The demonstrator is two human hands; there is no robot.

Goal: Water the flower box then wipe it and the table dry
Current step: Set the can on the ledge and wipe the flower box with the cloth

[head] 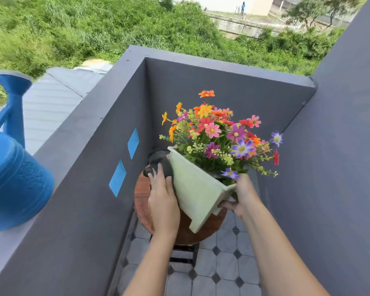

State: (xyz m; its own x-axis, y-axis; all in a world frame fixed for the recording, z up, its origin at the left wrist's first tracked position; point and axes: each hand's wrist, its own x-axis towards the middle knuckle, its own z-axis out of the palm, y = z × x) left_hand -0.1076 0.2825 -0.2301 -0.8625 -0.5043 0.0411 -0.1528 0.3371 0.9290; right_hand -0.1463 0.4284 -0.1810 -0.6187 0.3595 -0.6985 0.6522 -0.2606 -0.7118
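Note:
The pale green flower box (195,189), full of bright flowers (220,135), is tilted away from me and lifted above the small round wooden table (143,201). My right hand (241,194) grips the box's near right end. My left hand (163,199) presses a dark cloth (159,162) against the box's left side; the cloth bunches up past my fingertips. The blue watering can (13,167) stands on the grey ledge at far left, its spout pointing up.
Grey balcony walls (201,86) close in on the left, back and right. Two blue tape squares (125,163) mark the left wall. The floor (220,265) is grey tile with dark diamonds. Grass lies beyond the wall.

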